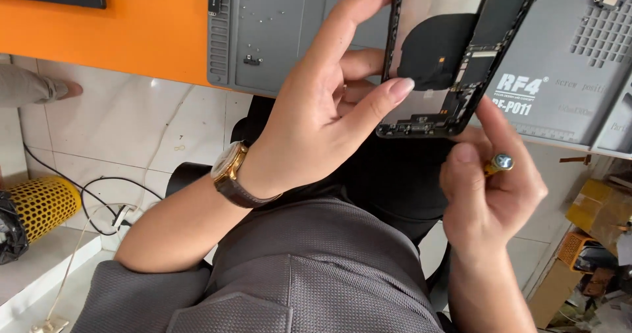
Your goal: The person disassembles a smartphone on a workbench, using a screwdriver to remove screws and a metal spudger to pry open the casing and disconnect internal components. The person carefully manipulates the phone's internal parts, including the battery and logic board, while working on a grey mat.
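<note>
1. Black metal frame: your left hand (322, 119) grips the opened phone housing (454, 50) along its long edge, thumb over the lower corner, fingers behind. The housing is held up over the grey repair mat (289, 30), apart from it, above your lap.
2. Your right hand (490, 194) is closed around a small screwdriver (498, 164); only its yellow handle and silver end cap show. The tip is hidden behind the fingers, just below the housing's bottom edge.
3. Judgement: work is at the bottom edge, near the port end. Keep the driver square to the screw head and press lightly before turning, since small heads strip easily.
4. Judgement: a loosened screw could fall to the tiled floor (131, 129). Lower the housing onto the mat first.
5. Brace your left wrist, the one with the gold watch (230, 168); the unsupported hold looks less steady.
6. Labels: white printed lettering sits on the mat's right part (520, 89), beside a field of small square cells (602, 36). Tiny screws (263, 13) lie in the mat's left tray.
7. Packages: yellow and brown cartons (599, 208) stand at lower right; a yellow perforated bin (43, 204) is at left.
</note>
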